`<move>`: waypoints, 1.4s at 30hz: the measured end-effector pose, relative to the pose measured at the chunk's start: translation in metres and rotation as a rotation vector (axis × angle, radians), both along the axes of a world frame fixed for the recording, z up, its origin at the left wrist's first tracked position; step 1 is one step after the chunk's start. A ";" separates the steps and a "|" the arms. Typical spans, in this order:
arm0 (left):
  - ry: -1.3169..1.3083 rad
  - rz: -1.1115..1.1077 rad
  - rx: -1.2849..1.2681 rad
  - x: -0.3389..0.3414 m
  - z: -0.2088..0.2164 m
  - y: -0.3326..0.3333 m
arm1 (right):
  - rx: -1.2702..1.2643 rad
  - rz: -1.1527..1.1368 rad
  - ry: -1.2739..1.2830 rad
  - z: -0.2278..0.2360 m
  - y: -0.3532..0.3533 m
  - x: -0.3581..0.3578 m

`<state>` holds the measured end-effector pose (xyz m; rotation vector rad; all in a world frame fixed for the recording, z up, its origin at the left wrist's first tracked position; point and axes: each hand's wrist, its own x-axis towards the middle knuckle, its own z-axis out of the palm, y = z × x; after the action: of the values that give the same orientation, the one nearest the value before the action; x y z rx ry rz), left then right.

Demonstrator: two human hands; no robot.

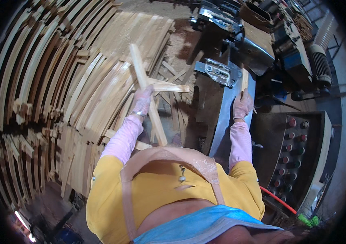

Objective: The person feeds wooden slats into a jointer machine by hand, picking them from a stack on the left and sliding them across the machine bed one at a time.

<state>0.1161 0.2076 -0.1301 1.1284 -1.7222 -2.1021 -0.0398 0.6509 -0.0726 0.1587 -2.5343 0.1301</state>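
My left hand, in a pale glove, is closed around crossed wooden strips. One long strip runs from beyond the hand back toward my body, and a shorter strip sticks out to the right. My right hand, also gloved, grips the near end of a narrow wooden strip. That strip lies along the metal machine table and points away from me toward the machine's metal housing. Its far end is hidden there. A slotted metal bracket sits left of this strip.
Stacked wooden boards fill the left, with curved strips beyond them. Loose offcuts lie on the floor between stack and machine. A control box with several buttons stands right, near a red hose and a motor.
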 end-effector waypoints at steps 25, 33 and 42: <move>-0.718 -0.659 -1.249 0.106 -0.005 -0.138 | 0.182 -0.067 -0.228 0.010 0.010 0.094; -0.174 -0.336 -0.298 -0.006 0.105 -0.025 | -0.676 0.316 -0.497 0.035 -0.137 0.027; 0.138 -0.522 -0.017 -0.059 0.058 0.100 | -1.065 0.118 -0.959 0.081 -0.072 0.140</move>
<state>0.0567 0.3077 -0.0725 0.5442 -2.1318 -2.3665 0.1001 0.5794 0.0084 -0.2441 -2.8954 1.9211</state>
